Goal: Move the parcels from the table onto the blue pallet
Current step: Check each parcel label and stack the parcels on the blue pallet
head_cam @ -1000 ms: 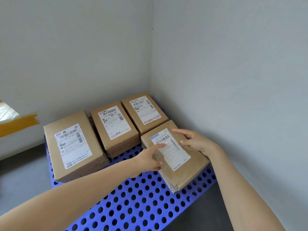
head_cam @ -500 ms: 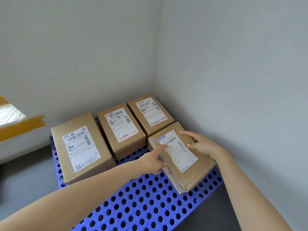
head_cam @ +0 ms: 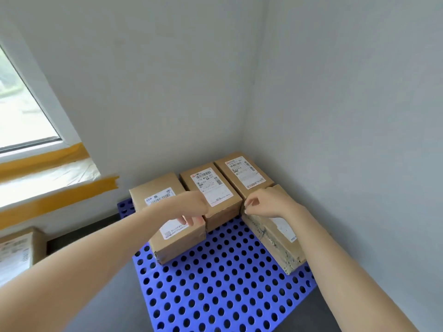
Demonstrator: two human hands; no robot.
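Note:
The blue perforated pallet (head_cam: pixel 215 283) lies on the floor in a room corner. Three brown labelled parcels stand in a row along its back: left parcel (head_cam: pixel 172 246), middle parcel (head_cam: pixel 212 185), right parcel (head_cam: pixel 244 173). A fourth parcel (head_cam: pixel 279 240) lies in front of the right one, along the pallet's right side. My right hand (head_cam: pixel 266 204) lies over the far end of this fourth parcel, fingers loosely curled at its corner. Above the left parcel, my left hand (head_cam: pixel 191 208) hovers with fingers hanging down, holding nothing.
Another brown parcel (head_cam: pixel 16 250) shows at the left edge of view. A window (head_cam: pixel 19 104) with yellow tape (head_cam: pixel 60 195) under it is on the left wall. Grey walls close in behind and right of the pallet; its perforated front half lies bare.
My left hand has come off the fourth parcel and moved left, over the left parcel. My right hand slid to the parcel's far end. The view has tilted and shifted.

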